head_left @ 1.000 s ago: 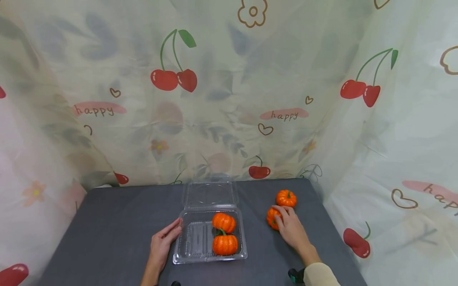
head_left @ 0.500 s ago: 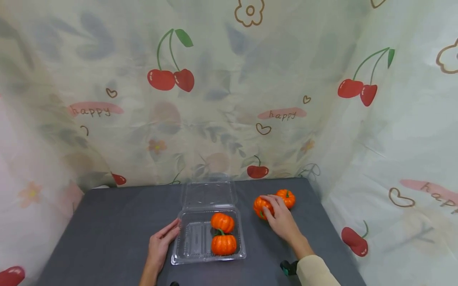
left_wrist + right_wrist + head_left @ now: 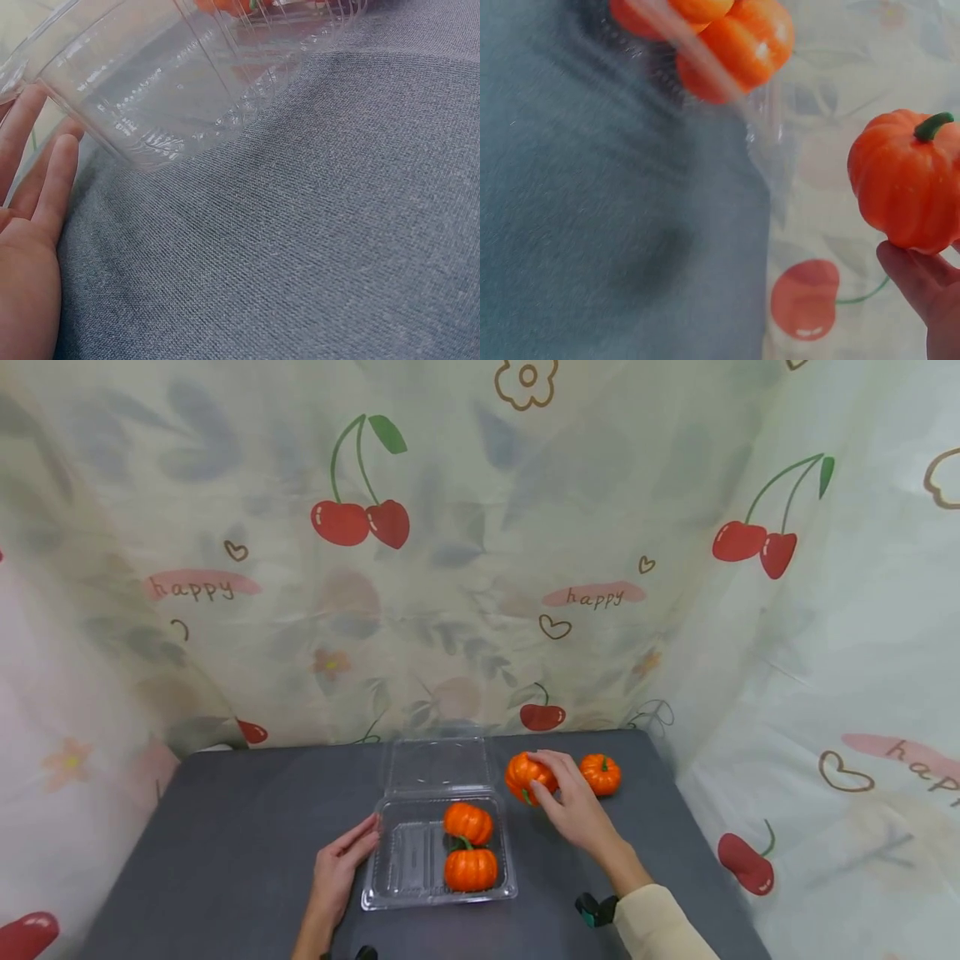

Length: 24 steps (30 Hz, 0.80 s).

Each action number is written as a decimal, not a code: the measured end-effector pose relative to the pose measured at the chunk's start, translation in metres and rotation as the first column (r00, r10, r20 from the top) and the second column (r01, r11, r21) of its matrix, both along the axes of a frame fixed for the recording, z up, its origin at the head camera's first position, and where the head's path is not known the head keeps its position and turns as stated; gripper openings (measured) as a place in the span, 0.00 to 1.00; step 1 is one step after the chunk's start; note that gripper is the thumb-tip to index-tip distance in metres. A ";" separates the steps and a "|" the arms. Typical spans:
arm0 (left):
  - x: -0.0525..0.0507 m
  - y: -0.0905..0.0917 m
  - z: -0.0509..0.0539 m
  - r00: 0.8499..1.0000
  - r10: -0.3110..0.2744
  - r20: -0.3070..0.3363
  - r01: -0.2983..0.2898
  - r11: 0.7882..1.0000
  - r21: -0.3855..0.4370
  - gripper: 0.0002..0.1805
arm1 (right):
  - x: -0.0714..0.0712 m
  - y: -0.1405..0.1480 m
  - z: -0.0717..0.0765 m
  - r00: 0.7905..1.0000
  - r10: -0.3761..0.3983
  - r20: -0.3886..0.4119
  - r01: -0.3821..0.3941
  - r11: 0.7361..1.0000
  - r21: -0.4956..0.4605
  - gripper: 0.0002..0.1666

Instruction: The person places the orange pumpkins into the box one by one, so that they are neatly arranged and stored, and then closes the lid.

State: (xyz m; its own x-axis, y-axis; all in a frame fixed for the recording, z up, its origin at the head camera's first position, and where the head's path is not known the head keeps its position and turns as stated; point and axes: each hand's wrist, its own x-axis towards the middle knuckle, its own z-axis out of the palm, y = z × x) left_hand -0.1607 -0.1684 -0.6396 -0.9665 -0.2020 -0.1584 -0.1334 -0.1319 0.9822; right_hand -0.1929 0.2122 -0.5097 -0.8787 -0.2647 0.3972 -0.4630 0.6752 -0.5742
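Observation:
My right hand (image 3: pixel 576 806) grips a small orange pumpkin (image 3: pixel 528 777) with a green stem, held up beyond the right side of a clear plastic clamshell box (image 3: pixel 405 902). In the right wrist view, the thumb and fingers press against that pumpkin (image 3: pixel 904 184). Two more orange pumpkins, a rear one (image 3: pixel 468 823) and a front one (image 3: pixel 471 870), sit in the box's right half. My left hand (image 3: pixel 335 875) touches the box's left edge. Its fingers (image 3: pixel 60 176) look fairly straight along the clear wall (image 3: pixel 150 112) in the left wrist view.
Another orange pumpkin (image 3: pixel 600 775) stands at the back right of the dark grey tabletop (image 3: pixel 247 835). The box's lid (image 3: pixel 438 766) lies folded back toward the rear. A patterned curtain (image 3: pixel 450 568) surrounds the table at the back and sides.
My right hand has lifted the pumpkin and carried it left and away from me, toward the box. The left hand and the box have stayed in place.

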 end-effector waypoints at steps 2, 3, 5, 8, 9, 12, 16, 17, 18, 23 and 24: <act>0.001 -0.001 0.001 1.000 0.000 0.007 0.000 1.000 -0.003 0.27 | -0.002 -0.005 0.004 1.000 0.014 -0.003 -0.014 1.000 -0.007 0.25; 0.001 -0.001 0.002 1.000 -0.001 0.008 0.001 1.000 -0.003 0.28 | -0.002 -0.007 0.005 1.000 0.019 -0.006 -0.019 1.000 -0.008 0.25; 0.001 -0.001 0.002 1.000 -0.001 0.014 0.001 1.000 -0.008 0.28 | -0.004 -0.011 0.007 1.000 0.027 -0.014 -0.028 0.999 -0.017 0.26; 0.001 -0.001 0.001 1.000 0.000 0.021 0.001 1.000 -0.011 0.29 | -0.005 -0.017 0.009 0.999 0.050 -0.022 -0.051 0.998 -0.024 0.28; 0.001 -0.001 0.001 1.000 0.000 0.021 0.000 1.000 -0.009 0.29 | -0.006 -0.018 0.009 0.998 0.059 -0.023 -0.060 0.998 -0.025 0.28; 0.000 0.000 0.001 1.000 -0.002 0.023 0.002 1.000 -0.009 0.29 | -0.007 -0.023 0.010 0.995 0.090 -0.032 -0.091 0.995 -0.029 0.29; -0.001 0.000 0.001 1.000 -0.003 0.028 0.003 1.000 -0.004 0.29 | -0.009 -0.031 0.011 0.990 0.132 -0.053 -0.134 0.991 -0.026 0.28; -0.001 -0.001 0.001 1.000 -0.003 0.028 0.003 1.000 -0.002 0.29 | -0.009 -0.033 0.011 0.988 0.144 -0.061 -0.145 0.989 -0.026 0.28; -0.001 -0.001 0.001 1.000 -0.003 0.027 0.003 1.000 -0.002 0.29 | -0.010 -0.035 0.011 0.986 0.153 -0.066 -0.155 0.988 -0.025 0.28; -0.001 -0.001 0.000 1.000 0.003 0.024 -0.002 1.000 -0.022 0.29 | -0.011 -0.046 0.010 0.979 0.191 -0.075 -0.192 0.981 -0.012 0.28; -0.001 -0.001 0.000 1.000 0.003 0.024 -0.003 1.000 -0.023 0.29 | -0.011 -0.048 0.010 0.978 0.196 -0.067 -0.197 0.980 -0.011 0.28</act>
State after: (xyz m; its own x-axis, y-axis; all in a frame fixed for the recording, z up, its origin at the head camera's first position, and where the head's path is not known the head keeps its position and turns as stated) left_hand -0.1616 -0.1691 -0.6398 -0.9619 -0.2090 -0.1764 -0.1562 -0.1096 0.9816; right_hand -0.2037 0.1641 -0.5000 -0.7824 -0.4218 0.4582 -0.6224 0.5575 -0.5494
